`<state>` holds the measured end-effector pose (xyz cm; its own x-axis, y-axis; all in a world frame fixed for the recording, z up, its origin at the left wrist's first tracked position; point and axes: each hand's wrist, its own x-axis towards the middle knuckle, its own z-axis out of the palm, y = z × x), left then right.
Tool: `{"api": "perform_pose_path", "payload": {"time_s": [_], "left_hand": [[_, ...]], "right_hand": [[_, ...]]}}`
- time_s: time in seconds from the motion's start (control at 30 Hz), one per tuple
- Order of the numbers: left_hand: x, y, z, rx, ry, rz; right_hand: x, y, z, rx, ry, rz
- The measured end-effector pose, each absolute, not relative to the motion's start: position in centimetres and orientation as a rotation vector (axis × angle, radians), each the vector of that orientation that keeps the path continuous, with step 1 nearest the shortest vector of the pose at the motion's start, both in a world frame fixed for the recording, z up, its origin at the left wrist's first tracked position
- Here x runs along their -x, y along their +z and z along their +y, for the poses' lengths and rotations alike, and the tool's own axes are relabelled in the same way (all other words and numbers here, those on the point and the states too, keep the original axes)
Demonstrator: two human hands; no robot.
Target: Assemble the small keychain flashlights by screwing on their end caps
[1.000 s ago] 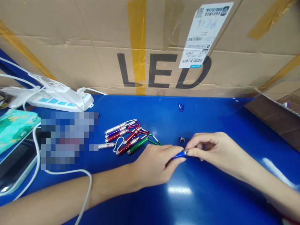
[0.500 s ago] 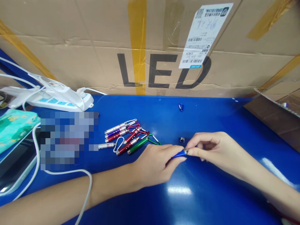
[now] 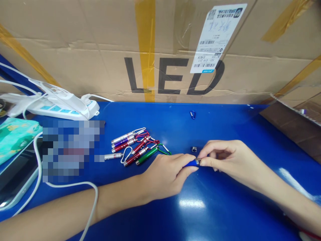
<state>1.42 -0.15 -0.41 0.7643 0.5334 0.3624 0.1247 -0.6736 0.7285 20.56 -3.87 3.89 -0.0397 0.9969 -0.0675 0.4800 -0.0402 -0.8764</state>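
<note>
My left hand [image 3: 169, 174] is closed around a blue penlight [image 3: 191, 163], whose silvery end points to the right. The thumb and forefinger of my right hand [image 3: 223, 155] are pinched at that end; what lies between the fingertips is too small to make out. Just beyond the fingers a small shiny metal piece [image 3: 194, 149] lies on the blue table [image 3: 220, 214]. Left of my hands is a cluster of several penlights with carabiner clips, among them a green penlight [image 3: 147, 156], a dark red penlight [image 3: 135, 157] and a silver penlight [image 3: 122, 138].
A loose blue carabiner [image 3: 192, 114] lies near the large cardboard box [image 3: 100, 67] at the back. On the left are a white power strip [image 3: 62, 108], a green packet [image 3: 17, 135] and a dark-screened device [image 3: 17, 177]. A white cable [image 3: 94, 194] crosses my left forearm.
The view has shifted very slightly. Both hands keep nearly the same hold, and the blue penlight has tilted a little closer to level.
</note>
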Motion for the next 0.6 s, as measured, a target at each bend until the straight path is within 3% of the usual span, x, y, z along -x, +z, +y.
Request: {"api": "perform_pose_path", "payload": {"time_s": [0.6], "left_hand": [[-1.71,-0.24,-0.24,-2.424,0.886,0.614]], "right_hand": [[-20.20,4.54,-4.21,1.422,0.711,-1.741]]}}
